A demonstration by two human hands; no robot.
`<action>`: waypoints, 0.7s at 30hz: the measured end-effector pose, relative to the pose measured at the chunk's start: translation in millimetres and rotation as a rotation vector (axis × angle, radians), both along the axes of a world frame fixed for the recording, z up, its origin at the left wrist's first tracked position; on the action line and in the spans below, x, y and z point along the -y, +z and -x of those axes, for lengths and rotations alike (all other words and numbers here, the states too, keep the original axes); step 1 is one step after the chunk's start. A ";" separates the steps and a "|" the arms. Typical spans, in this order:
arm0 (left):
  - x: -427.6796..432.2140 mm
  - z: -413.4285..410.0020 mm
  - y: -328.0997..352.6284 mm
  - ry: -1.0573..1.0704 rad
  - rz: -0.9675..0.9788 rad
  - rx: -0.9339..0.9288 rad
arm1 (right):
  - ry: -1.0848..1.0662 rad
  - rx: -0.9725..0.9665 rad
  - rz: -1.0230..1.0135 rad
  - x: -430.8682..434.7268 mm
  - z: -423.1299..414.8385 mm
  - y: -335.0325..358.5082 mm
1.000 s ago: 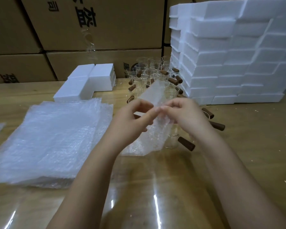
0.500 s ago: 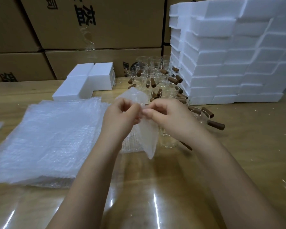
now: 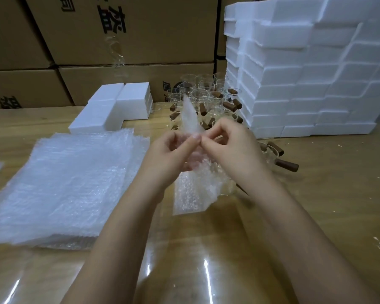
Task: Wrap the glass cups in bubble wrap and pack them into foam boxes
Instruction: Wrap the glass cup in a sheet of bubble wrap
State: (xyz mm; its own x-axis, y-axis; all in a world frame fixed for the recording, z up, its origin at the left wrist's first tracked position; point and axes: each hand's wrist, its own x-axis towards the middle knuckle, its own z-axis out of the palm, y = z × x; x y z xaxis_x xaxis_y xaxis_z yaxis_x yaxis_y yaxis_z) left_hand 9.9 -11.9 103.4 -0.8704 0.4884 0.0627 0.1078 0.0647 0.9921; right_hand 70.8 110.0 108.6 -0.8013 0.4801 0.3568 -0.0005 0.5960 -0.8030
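Glass cups (image 3: 206,99) stand in a bunch at the back of the table (image 3: 316,216), with brown handles (image 3: 286,165) sticking out. They sit between the small foam boxes (image 3: 119,106) and the big pile of foam boxes (image 3: 305,84). A few more cups stand just past my right hand (image 3: 230,145).

I hold one piece of bubble wrap (image 3: 191,194) up in front of me, above the table. My left hand (image 3: 173,154) pinches its top edge. My right hand pinches the same edge just beside it, so my fingertips almost touch. The rest of the piece hangs down below my hands. I think I am getting it open and ready for a cup.

I think the job is near its start. No cup in the bunch looks wrapped. I cannot tell if any foam box has a cup inside, as they all look like shut white blocks. Left to do: pick up a cup, wrap it, put it in a box, and then do the same for all the others.

A fat pile of bubble wrap sheets (image 3: 70,183) lies flat to my left, close by. The table is light wood and very shiny, with bright streaks of light on it. Big cardboard boxes (image 3: 140,40) with dark print stand stacked behind it like a wall.
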 end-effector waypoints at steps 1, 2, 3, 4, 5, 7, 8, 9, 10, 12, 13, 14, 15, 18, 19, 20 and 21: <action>2.5 1.5 1.1 0.031 -0.035 -0.006 | 0.002 0.003 0.005 -3.5 -1.0 1.4; 5.5 2.9 2.9 0.070 -0.043 -0.033 | -0.005 0.003 0.009 -8.0 -2.2 3.0; 8.8 4.9 3.9 0.121 -0.013 -0.089 | -0.026 0.000 0.010 -13.1 -3.9 4.9; 12.1 6.7 4.4 0.174 0.047 -0.169 | -0.059 -0.002 0.006 -19.0 -5.7 6.6; 15.5 9.1 4.8 0.229 0.125 -0.264 | -0.101 0.004 -0.002 -25.5 -7.4 7.8; 23.4 13.4 6.0 0.333 0.277 -0.419 | -0.181 0.039 -0.037 -37.4 -10.4 9.2; 27.4 15.8 6.2 0.382 0.335 -0.459 | -0.208 0.068 -0.059 -42.3 -11.8 9.1; 30.7 17.9 6.6 0.424 0.385 -0.475 | -0.226 0.108 -0.087 -45.5 -13.2 8.5; 33.4 19.0 7.0 0.454 0.431 -0.479 | -0.237 0.155 -0.121 -47.0 -14.5 7.7; 35.2 19.5 7.3 0.466 0.484 -0.460 | -0.221 0.237 -0.191 -46.0 -15.4 6.3; 34.0 18.1 7.8 0.459 0.476 -0.453 | -0.199 0.254 -0.219 -42.9 -15.2 6.8; 31.9 15.8 8.7 0.449 0.456 -0.460 | -0.178 0.244 -0.243 -37.9 -15.1 9.1; 29.2 12.3 10.5 0.442 0.431 -0.479 | -0.166 0.198 -0.262 -31.5 -15.4 12.7; 21.4 0.7 15.8 0.431 0.372 -0.570 | -0.073 -0.136 -0.378 -5.1 -22.1 30.7; 19.2 -3.0 17.5 0.437 0.366 -0.610 | 0.020 -0.198 -0.431 2.8 -25.5 36.4; 17.5 -6.5 19.0 0.448 0.358 -0.648 | 0.137 -0.181 -0.477 8.8 -28.9 39.3; 16.0 -9.6 20.6 0.459 0.345 -0.682 | 0.235 -0.080 -0.516 13.3 -31.0 39.9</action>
State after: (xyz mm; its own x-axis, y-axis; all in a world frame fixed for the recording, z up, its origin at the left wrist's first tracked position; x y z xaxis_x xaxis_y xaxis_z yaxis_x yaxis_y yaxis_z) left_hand 19.5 -27.9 124.1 -0.8120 0.1883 0.5524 0.5575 0.5303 0.6387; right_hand 101.8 96.6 148.6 -0.8265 0.0398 0.5615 -0.2287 0.8876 -0.3997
